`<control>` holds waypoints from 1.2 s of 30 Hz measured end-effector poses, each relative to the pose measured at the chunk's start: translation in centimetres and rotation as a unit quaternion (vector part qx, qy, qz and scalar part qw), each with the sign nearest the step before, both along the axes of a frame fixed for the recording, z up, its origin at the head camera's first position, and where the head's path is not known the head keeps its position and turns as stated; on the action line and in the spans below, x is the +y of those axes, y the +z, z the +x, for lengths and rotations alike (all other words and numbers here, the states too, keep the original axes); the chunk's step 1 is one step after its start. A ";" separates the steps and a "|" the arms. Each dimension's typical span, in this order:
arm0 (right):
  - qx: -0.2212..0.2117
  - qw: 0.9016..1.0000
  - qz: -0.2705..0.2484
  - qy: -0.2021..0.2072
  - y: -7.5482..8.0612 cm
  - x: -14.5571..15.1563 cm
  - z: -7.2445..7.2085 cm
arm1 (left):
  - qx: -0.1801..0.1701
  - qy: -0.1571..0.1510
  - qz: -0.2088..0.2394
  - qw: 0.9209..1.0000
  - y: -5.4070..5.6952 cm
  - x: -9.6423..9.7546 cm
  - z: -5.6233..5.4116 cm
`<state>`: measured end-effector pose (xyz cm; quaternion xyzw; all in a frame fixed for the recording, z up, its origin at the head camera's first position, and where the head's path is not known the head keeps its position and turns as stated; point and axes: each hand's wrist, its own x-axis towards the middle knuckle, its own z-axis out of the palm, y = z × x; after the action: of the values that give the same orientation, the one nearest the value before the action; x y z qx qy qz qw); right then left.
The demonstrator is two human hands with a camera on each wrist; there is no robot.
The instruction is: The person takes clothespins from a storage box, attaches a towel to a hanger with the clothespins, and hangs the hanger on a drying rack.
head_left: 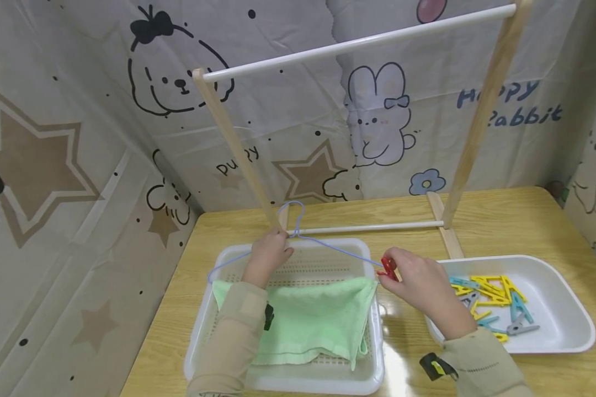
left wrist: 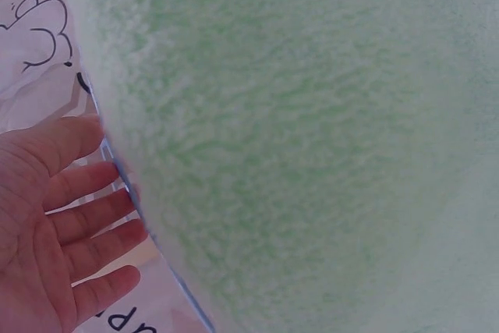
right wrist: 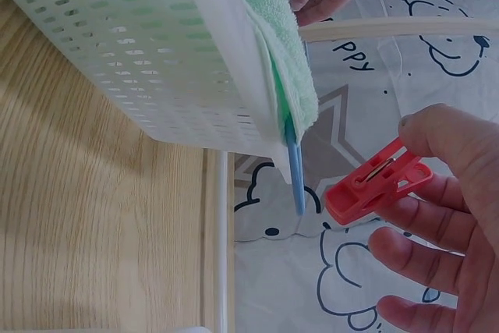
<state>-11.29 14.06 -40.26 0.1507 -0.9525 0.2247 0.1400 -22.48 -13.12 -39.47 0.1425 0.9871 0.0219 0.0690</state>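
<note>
My left hand holds the wire of a blue clothes hanger just left of its neck; in the left wrist view its fingertips meet the wire. A light green towel hangs over the hanger and fills most of that view. Between thumb and fingers, my right hand pinches a red clothespin. In the right wrist view the clothespin stands apart from the hanger's blue end, which sticks out past the towel's edge.
Beneath the towel stands a white perforated basket. A white tray at the right holds several yellow, blue and grey clothespins. Behind them rises a drying rack with a white top bar and wooden posts.
</note>
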 end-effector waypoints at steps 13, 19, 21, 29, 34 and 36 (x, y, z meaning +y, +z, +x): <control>0.004 1.000 0.008 0.006 0.0 -0.4 0.1 | -0.008 0.019 0.016 1.000 -0.3 -0.8 0.1; -0.009 1.000 0.008 0.013 -0.1 -0.7 0.2 | 0.012 0.014 0.020 1.000 -0.2 -1.1 0.0; -0.011 1.000 0.005 0.015 -0.1 -0.8 0.3 | 0.015 0.013 0.028 0.999 -0.2 -1.2 0.0; -0.022 0.999 -0.006 0.024 0.2 -1.1 0.4 | 0.015 0.014 0.065 0.998 -0.3 -1.4 -0.1; -0.016 0.999 -0.005 0.029 0.2 -1.1 0.3 | 0.022 0.011 0.068 0.997 -0.2 -1.5 -0.3; -0.010 0.999 -0.005 0.033 0.2 -1.2 0.4 | 0.030 0.006 0.062 0.998 -0.2 -1.5 -0.3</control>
<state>-10.91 12.91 -40.10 0.1788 -0.9473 0.2355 0.1235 -22.79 -14.64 -39.64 0.1417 0.9862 0.0795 0.0304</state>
